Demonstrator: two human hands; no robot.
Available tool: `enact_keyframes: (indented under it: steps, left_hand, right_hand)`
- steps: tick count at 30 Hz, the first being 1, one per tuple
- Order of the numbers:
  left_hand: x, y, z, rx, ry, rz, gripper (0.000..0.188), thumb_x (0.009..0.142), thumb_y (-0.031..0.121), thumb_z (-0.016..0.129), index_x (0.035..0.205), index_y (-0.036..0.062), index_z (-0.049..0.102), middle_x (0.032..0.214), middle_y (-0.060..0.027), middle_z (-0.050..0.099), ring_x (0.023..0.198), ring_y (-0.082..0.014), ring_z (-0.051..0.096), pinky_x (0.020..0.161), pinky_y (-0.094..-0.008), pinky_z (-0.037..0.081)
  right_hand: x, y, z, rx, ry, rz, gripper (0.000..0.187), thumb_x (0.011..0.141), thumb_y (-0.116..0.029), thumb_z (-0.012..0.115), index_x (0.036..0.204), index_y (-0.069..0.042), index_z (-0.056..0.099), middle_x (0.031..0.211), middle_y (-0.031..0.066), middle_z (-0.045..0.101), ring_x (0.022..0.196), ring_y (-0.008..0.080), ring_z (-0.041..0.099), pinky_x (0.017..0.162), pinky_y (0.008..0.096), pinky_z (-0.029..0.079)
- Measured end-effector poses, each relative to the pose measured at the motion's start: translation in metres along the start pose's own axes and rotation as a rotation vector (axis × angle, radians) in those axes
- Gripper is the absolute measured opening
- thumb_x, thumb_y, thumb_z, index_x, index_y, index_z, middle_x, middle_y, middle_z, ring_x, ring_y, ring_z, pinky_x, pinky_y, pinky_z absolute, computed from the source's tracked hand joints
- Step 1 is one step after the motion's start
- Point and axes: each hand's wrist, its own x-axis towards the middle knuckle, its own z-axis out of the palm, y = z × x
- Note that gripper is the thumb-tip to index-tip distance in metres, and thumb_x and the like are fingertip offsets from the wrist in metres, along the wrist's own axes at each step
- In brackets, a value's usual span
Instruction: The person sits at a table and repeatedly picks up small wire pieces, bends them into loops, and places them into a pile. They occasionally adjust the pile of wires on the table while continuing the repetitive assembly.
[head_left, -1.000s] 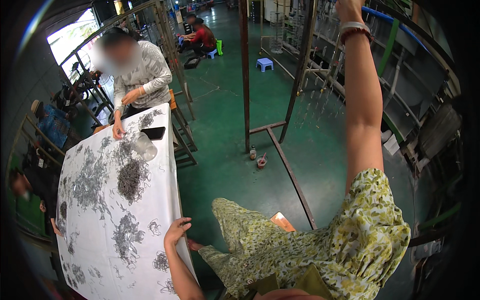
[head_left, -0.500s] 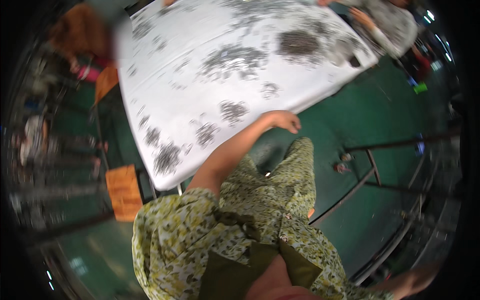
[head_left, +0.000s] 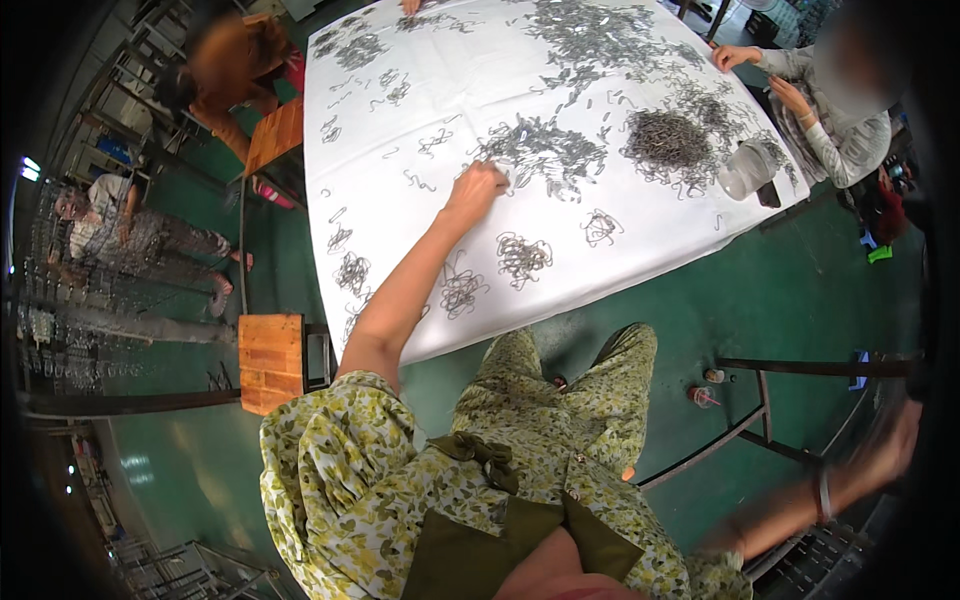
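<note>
My left hand (head_left: 480,190) reaches over the white-covered table (head_left: 450,80), with fingers bent together at the left edge of a loose spread of small grey metal pieces (head_left: 555,155). Whatever lies between the fingertips is too small to make out. Small clusters of bent wire hooks lie nearer to me, among them one cluster (head_left: 523,258) below my hand and another (head_left: 462,290) beside my forearm. A denser round heap of wire pieces (head_left: 668,138) sits farther right. My right hand (head_left: 895,445) is off to the lower right, away from the table, its fingers blurred.
A clear plastic container (head_left: 742,172) lies near the table's right corner. One person's hands (head_left: 735,57) work at the right edge; another person (head_left: 230,70) is at the left. A wooden stool (head_left: 270,365), a metal frame (head_left: 710,440) and a cup (head_left: 703,397) stand around me.
My left hand has gone from beyond the table's near edge to the grey pieces farther in. My right hand has swung outward and up at the right. The view has shifted.
</note>
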Motion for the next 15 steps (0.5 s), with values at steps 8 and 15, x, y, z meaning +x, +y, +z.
enact_keyframes:
  steps: [8,15]
  left_hand:
    - [-0.009,-0.007,0.009,-0.015,0.088,-0.117,0.011,0.082,0.012,0.058,0.081,0.0017,0.063,0.088,-0.0144,0.062,0.088,-0.0309,0.059,0.075,-0.0375,0.049]
    - [-0.030,0.021,-0.003,-0.749,0.270,-0.655,0.020,0.086,0.016,0.064,0.095,-0.0022,0.066,0.069,-0.0065,0.062,0.061,-0.0134,0.056,0.056,-0.0271,0.044]
  right_hand:
    - [-0.118,0.045,0.362,0.223,-0.995,-0.082,0.014,0.083,-0.008,0.062,0.092,-0.002,0.070,0.086,0.0144,0.067,0.076,0.0248,0.064,0.067,0.0344,0.050]
    - [-0.180,0.063,0.455,-0.072,-0.996,-0.531,0.015,0.063,0.009,0.056,0.076,0.009,0.064,0.082,0.0256,0.060,0.083,0.0367,0.061,0.075,0.0419,0.053]
